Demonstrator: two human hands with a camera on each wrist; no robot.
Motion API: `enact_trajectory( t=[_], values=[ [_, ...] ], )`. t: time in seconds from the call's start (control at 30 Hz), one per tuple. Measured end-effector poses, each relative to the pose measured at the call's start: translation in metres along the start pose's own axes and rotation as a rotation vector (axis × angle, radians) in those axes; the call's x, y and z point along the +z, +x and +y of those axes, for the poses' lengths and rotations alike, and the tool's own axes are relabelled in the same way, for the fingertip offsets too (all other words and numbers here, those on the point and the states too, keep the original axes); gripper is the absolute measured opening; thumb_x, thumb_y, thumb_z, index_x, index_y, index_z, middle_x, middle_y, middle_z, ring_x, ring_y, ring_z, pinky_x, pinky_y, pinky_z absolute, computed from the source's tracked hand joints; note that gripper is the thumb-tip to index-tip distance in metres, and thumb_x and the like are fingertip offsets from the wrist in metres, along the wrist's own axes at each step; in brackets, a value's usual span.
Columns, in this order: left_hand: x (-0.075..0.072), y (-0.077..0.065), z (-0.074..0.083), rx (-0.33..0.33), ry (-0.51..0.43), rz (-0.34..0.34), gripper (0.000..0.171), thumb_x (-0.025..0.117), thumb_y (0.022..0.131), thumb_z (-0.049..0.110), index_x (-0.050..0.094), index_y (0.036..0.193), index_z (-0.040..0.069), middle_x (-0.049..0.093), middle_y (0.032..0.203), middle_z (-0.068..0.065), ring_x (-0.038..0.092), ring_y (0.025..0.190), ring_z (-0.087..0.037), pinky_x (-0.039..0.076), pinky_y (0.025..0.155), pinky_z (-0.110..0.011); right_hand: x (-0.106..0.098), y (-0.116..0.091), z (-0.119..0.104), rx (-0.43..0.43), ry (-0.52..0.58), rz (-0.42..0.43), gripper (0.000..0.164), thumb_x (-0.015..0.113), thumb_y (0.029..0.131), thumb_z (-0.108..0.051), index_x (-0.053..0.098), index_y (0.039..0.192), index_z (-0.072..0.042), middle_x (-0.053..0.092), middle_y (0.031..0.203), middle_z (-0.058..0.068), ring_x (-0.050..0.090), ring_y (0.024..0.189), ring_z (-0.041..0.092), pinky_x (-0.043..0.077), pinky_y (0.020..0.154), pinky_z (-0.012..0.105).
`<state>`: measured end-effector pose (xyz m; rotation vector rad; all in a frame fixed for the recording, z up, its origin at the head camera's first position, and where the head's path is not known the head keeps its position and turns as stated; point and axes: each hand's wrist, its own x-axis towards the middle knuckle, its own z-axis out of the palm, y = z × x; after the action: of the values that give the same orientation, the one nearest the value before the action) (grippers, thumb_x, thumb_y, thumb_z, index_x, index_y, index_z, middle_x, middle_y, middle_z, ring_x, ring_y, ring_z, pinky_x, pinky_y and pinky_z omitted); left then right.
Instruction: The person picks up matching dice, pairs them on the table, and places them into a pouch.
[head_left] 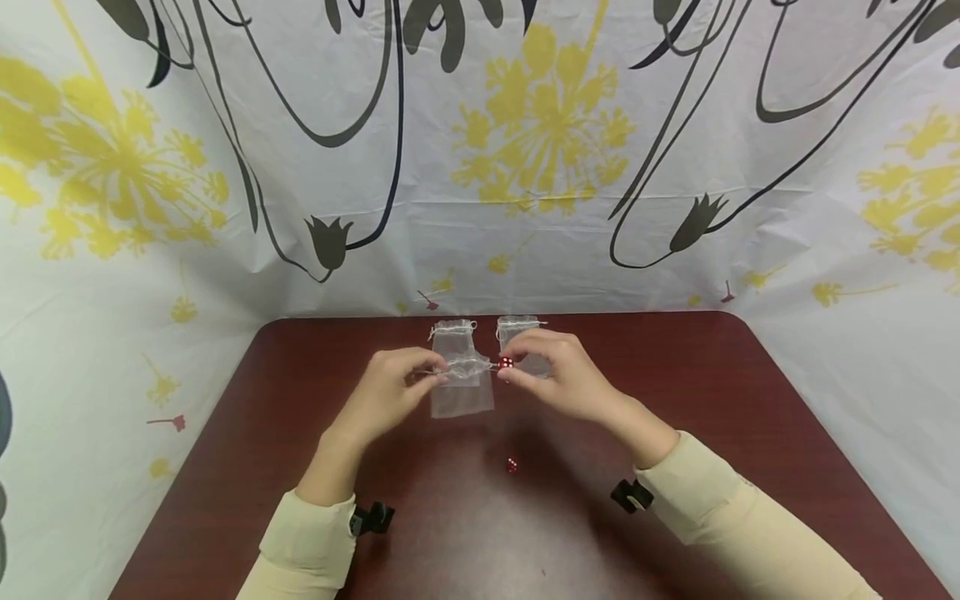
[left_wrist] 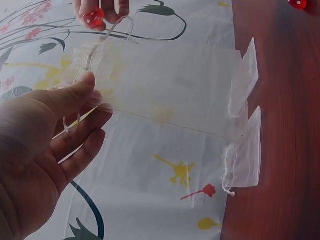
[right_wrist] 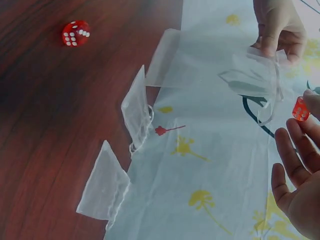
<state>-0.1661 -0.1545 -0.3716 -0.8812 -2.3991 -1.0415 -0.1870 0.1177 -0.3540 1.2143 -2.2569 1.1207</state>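
Observation:
My left hand pinches the gathered mouth edge of a sheer white drawstring bag, held up above the table. To its right, my right hand holds a red die with white pips between thumb and fingertips, close beside the bag's mouth. The right wrist view shows that die outside the bag, apart from the sheer cloth. A drawstring loop trails from the bag towards the right hand in the left wrist view. Whether the right fingers touch the string, I cannot tell.
A second red die lies on the dark red-brown table, nearer to me. Two more sheer drawstring bags lie near the far edge, one at left and one at right. A patterned white cloth hangs behind.

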Motion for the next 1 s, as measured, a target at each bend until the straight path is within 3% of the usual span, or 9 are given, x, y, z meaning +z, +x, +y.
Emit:
enact_trajectory(
  t=[0.13,0.33,0.47,0.73,1.0],
  values=[
    [0.005,0.002,0.003,0.037,-0.008,-0.012,0.013,0.084,0.082,0.004,0.076,0.091,0.007,0.072,0.084,0.001,0.057,0.067,-0.009,0.054,0.059,-0.034,0.005,0.007,-0.001,-0.022,0.019,0.001,0.015,0.083,0.085,-0.009,0.076,0.097,-0.006,0.072,0.097,-0.003,0.066,0.091,0.013,0.055,0.08,0.033],
    [0.012,0.005,0.007,0.104,-0.032,-0.037,0.014,0.084,0.081,0.004,0.076,0.093,0.005,0.074,0.088,-0.002,0.065,0.075,-0.01,0.057,0.067,-0.028,0.014,0.016,-0.006,-0.06,0.032,-0.016,0.016,0.083,0.085,-0.011,0.075,0.099,-0.007,0.072,0.097,-0.001,0.067,0.089,0.016,0.054,0.079,0.031],
    [0.013,0.006,0.008,0.116,-0.039,-0.045,0.015,0.085,0.081,0.004,0.076,0.094,0.005,0.075,0.089,-0.002,0.068,0.078,-0.01,0.058,0.071,-0.026,0.017,0.018,-0.009,-0.071,0.031,-0.025,0.016,0.083,0.085,-0.01,0.075,0.099,-0.006,0.072,0.098,0.0,0.068,0.089,0.018,0.054,0.079,0.03],
    [0.014,0.005,0.007,0.141,-0.057,-0.017,0.013,0.084,0.081,0.002,0.076,0.091,0.005,0.074,0.086,-0.001,0.066,0.073,-0.009,0.057,0.067,-0.025,0.017,0.017,-0.01,-0.038,0.027,-0.031,0.019,0.081,0.087,-0.012,0.075,0.103,-0.005,0.073,0.102,0.002,0.068,0.094,0.017,0.055,0.082,0.035],
    [0.013,0.003,0.005,0.136,-0.041,0.012,0.013,0.083,0.08,-0.002,0.076,0.089,0.005,0.074,0.084,-0.001,0.065,0.071,-0.009,0.056,0.065,-0.025,0.014,0.009,-0.005,-0.011,-0.012,0.045,0.028,0.083,0.084,-0.012,0.074,0.11,-0.005,0.073,0.109,0.006,0.067,0.106,0.021,0.053,0.093,0.039]
  ],
)
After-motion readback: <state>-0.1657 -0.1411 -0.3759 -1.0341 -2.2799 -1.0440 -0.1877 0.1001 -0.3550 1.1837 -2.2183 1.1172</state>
